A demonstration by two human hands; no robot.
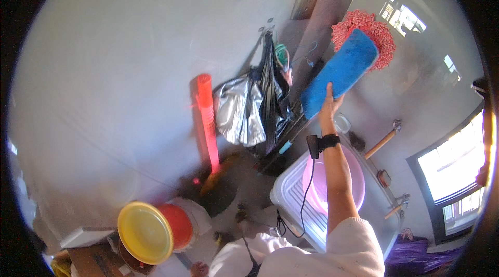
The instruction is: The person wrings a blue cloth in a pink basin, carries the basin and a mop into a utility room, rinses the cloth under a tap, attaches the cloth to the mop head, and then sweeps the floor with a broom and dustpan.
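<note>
My right hand (331,103), raised on an outstretched arm, grips the lower end of a blue flat mop head (341,70); the thumb lies on its face. Behind the upper end of the blue head shows a red and white string mop (384,41) against the wall. Below the hand a pink basin (353,175) stands on the ribbed laundry sink (288,191), partly hidden by my forearm. My left hand (199,269) is low at the bottom edge, only partly seen, and its fingers cannot be made out.
Silver and black bags (241,109) hang on the wall beside an orange-red tube-shaped object (206,109). A yellow basin (146,232) and a red bucket (177,226) are at lower left. Taps (380,144) project above the sink. A cable hangs from my wrist device.
</note>
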